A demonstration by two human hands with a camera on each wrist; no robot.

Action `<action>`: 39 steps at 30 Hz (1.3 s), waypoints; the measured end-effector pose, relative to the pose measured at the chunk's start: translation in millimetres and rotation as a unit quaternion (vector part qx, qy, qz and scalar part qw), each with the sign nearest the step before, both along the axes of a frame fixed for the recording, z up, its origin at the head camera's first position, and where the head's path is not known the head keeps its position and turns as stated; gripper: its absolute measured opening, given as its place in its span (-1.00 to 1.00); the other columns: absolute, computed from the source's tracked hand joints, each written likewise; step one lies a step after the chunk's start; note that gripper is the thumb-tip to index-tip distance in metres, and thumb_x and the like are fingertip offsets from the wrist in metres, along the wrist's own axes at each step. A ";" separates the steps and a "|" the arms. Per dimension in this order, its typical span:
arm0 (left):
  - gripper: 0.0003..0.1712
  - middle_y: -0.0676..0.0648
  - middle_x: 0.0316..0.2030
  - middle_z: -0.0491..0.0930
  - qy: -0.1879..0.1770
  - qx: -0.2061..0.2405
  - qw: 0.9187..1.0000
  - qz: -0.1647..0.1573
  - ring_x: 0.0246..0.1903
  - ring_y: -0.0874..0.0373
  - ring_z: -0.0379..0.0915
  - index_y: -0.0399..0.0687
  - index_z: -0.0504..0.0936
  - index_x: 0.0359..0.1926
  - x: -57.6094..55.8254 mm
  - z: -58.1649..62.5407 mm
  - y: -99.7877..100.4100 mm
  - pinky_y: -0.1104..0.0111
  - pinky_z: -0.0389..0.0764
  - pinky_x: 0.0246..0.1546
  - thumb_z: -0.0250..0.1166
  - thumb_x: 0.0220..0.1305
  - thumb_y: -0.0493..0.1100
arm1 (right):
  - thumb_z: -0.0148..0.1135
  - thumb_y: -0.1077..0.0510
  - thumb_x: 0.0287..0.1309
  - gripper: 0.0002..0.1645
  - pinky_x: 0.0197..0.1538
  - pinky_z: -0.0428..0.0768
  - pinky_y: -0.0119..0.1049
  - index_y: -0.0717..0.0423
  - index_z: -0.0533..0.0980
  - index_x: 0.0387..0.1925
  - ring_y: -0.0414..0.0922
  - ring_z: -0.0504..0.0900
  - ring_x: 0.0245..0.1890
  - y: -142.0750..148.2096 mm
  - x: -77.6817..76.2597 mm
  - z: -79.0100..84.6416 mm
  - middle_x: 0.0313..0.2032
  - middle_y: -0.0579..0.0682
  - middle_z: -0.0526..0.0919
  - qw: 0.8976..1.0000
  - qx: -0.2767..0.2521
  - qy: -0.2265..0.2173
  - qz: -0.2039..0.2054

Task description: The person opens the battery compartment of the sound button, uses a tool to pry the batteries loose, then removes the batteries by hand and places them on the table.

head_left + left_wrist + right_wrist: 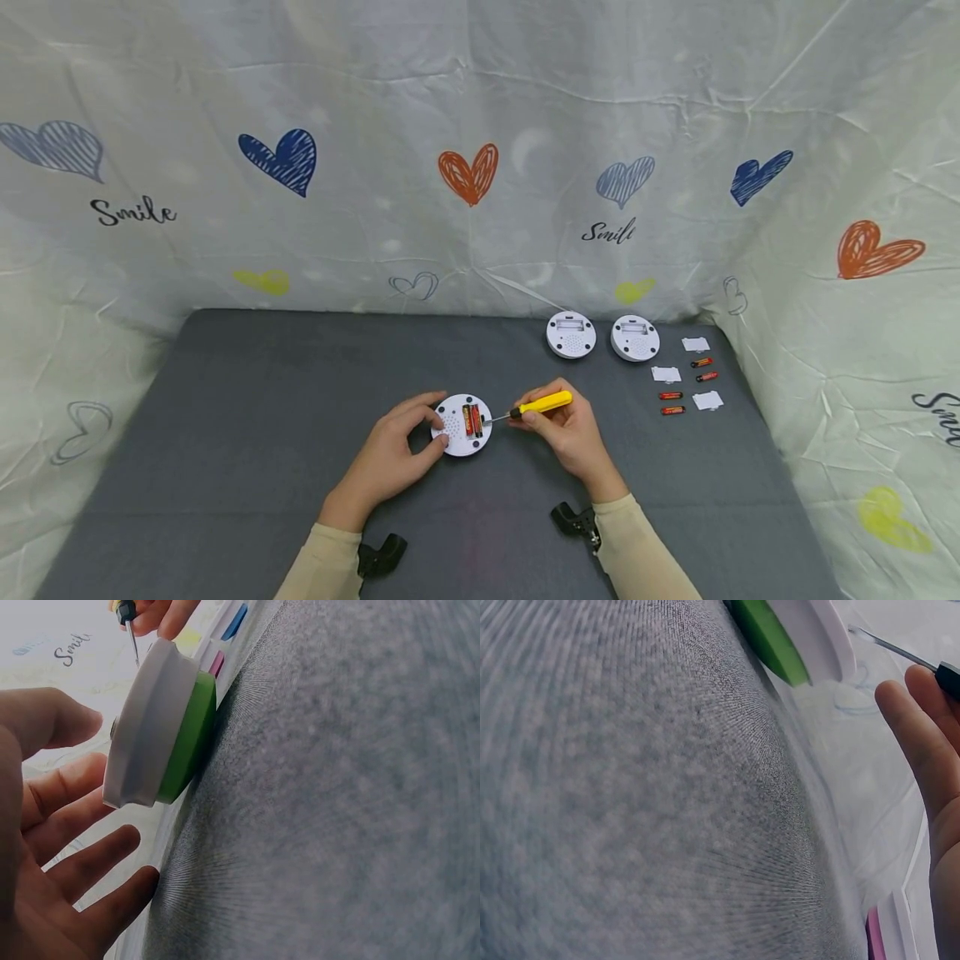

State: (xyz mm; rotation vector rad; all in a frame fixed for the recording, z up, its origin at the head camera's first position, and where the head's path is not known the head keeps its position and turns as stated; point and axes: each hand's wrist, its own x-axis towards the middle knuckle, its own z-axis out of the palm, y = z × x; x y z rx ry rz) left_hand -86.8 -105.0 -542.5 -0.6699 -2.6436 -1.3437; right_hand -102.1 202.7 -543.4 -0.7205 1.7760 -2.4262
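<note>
A round white battery-powered device (pixel 454 444) lies face-down on the dark cloth, its compartment uncovered and two red-and-black batteries (pixel 472 421) inside. Its lower half shows green (pixel 189 739) in the left wrist view. My left hand (pixel 392 452) holds it at the left rim, thumb and forefinger against it, the other fingers spread. Between the thumb and fingers of my right hand (pixel 558 429) is a screwdriver (pixel 546 402) with a yellow-and-black handle. The thin metal tip reaches the right end of the compartment, close beside the batteries.
Two similar round devices (pixel 571 335) (pixel 635 338) stand at the back right with uncovered compartments. Right of them lie three white battery covers (pixel 696 344) and several loose batteries (pixel 671 396). A patterned white curtain (pixel 375 208) hangs behind the table and along its sides.
</note>
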 end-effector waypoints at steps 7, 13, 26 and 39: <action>-0.67 0.08 0.21 0.64 0.010 -0.011 1.000 0.000 0.27 0.10 0.56 0.13 0.67 -0.04 -0.7 -1.0 0.4 0.03 0.61 0.30 0.63 0.29 -0.17 | 0.31 0.55 0.40 -0.69 0.07 0.79 0.07 0.61 0.34 -0.02 0.00 0.81 0.01 -1.6 0.0 0.6 0.00 0.30 0.70 1.000 -0.008 0.003 0.005; -0.54 0.12 0.20 0.56 0.002 -0.022 1.000 0.001 0.24 0.15 0.53 0.13 0.70 0.16 -0.3 -0.5 1.2 0.04 0.62 0.29 0.63 0.29 -0.14 | 0.29 0.57 0.40 -0.71 0.07 0.79 0.09 0.61 0.36 -0.02 0.01 0.81 0.02 -1.7 0.8 -0.5 -0.01 0.34 0.69 1.000 -0.008 0.005 0.007; -0.69 0.07 0.36 0.59 0.010 -0.022 1.000 0.003 0.38 0.03 0.51 0.20 0.73 0.00 1.8 -1.3 2.1 -0.07 0.59 0.33 0.63 0.31 -0.04 | 0.31 0.59 0.36 -0.74 0.05 0.81 0.04 0.56 0.43 -0.02 -0.02 0.81 -0.01 -0.8 1.7 0.9 -0.05 0.66 0.56 0.999 0.022 0.026 -0.005; -0.30 0.07 0.37 0.54 -0.008 -0.031 0.999 0.000 0.41 0.07 0.48 0.08 0.61 0.39 0.6 0.2 2.3 -0.03 0.53 0.41 0.66 0.29 -0.01 | 0.32 0.59 0.35 -0.72 0.02 0.80 0.09 0.54 0.42 -0.01 -0.02 0.80 -0.02 1.4 1.1 1.0 -0.06 0.65 0.56 0.999 0.027 0.027 -0.016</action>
